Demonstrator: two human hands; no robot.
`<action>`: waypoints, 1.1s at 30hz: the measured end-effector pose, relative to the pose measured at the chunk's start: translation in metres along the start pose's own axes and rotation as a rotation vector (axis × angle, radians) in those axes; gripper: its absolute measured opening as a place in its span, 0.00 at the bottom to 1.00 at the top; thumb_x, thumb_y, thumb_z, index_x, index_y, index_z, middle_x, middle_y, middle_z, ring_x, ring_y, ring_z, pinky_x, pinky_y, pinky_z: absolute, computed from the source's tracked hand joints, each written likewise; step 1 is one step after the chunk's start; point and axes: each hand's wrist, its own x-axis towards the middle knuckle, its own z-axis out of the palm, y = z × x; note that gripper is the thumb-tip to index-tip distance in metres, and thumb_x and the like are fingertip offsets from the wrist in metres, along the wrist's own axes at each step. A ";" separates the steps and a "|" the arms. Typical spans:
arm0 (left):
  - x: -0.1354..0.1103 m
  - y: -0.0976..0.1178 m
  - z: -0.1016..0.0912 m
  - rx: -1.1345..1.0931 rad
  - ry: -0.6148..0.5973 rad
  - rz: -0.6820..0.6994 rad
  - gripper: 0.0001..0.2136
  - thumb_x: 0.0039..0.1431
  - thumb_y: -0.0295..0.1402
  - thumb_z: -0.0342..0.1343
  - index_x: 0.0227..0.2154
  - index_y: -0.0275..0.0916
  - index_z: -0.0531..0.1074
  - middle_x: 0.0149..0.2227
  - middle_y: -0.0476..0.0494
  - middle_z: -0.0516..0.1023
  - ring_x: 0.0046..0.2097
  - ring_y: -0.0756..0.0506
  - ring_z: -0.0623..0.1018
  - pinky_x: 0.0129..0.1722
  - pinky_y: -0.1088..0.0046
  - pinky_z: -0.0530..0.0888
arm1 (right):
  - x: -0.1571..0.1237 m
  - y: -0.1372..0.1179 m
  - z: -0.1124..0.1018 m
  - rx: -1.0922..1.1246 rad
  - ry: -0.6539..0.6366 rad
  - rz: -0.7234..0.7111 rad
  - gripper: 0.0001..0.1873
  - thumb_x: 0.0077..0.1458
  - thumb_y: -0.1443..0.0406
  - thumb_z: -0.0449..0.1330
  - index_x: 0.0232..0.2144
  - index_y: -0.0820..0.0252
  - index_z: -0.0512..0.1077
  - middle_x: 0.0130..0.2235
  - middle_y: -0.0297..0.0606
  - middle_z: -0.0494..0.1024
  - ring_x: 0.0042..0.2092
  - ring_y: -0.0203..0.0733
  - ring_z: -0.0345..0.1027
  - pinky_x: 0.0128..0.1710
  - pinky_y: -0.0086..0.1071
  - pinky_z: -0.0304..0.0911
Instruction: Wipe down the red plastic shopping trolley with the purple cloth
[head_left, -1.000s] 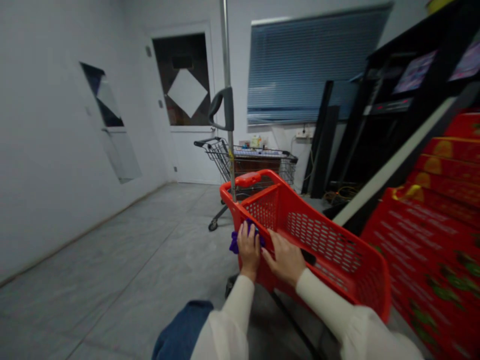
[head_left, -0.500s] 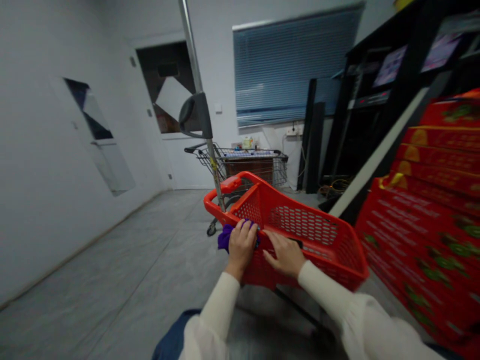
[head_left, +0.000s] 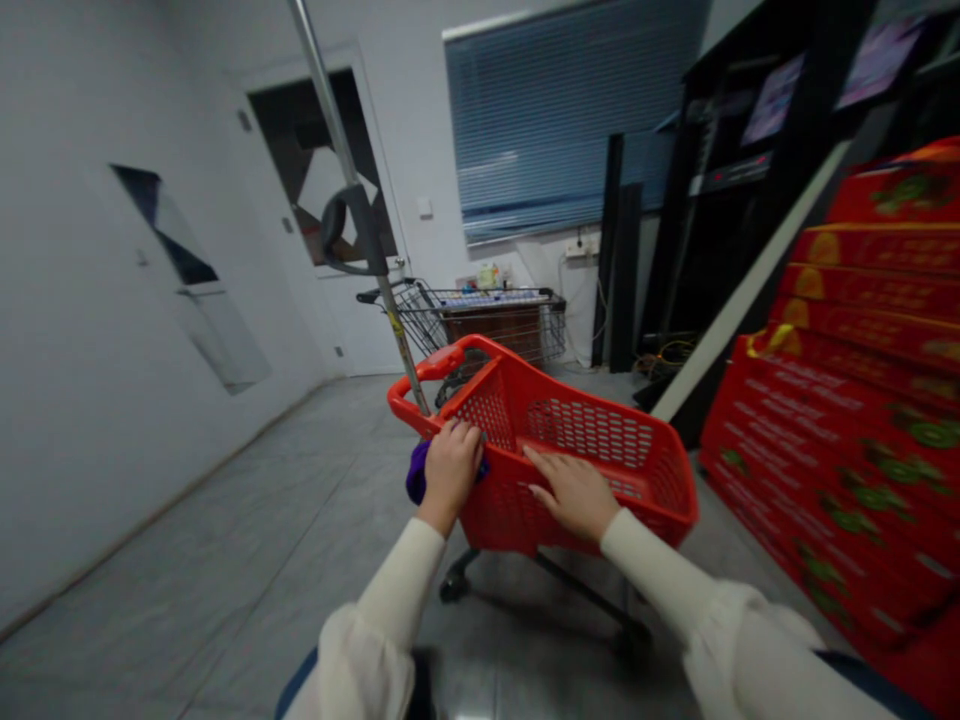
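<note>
Cloth, purple and bunched, held under the curled fingers of the left hand against the near side rim of a red plastic shopping cart, close to its handle end. Some fabric poking out to the left of that hand, a little more at its right; tightness of the hold hard to tell. Right hand farther along the same rim, spread wide and palm down, thumb apart from the fingers, around nothing visible. Cream sleeves reaching in from below. Dark casters beneath the cart, on a gray floor. At the red handle, a metal pole slanting upward, fitted with a dark gray loop grip. Behind, a wire shopping cart, then a white door and a lowered blue-gray venetian blind. To the right, stacked red cartons printed with green fruit. Between cartons and blind, a long pale board at a slant, upright black panels, yellowish coiled cables and a dark rack with lit screens.
</note>
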 end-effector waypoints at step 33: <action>0.054 -0.044 -0.018 0.068 -0.203 0.341 0.14 0.64 0.45 0.52 0.41 0.44 0.79 0.49 0.37 0.71 0.52 0.38 0.70 0.51 0.57 0.69 | -0.015 0.015 0.005 -0.023 0.091 0.009 0.31 0.66 0.54 0.49 0.67 0.55 0.57 0.60 0.45 0.72 0.59 0.49 0.63 0.57 0.42 0.55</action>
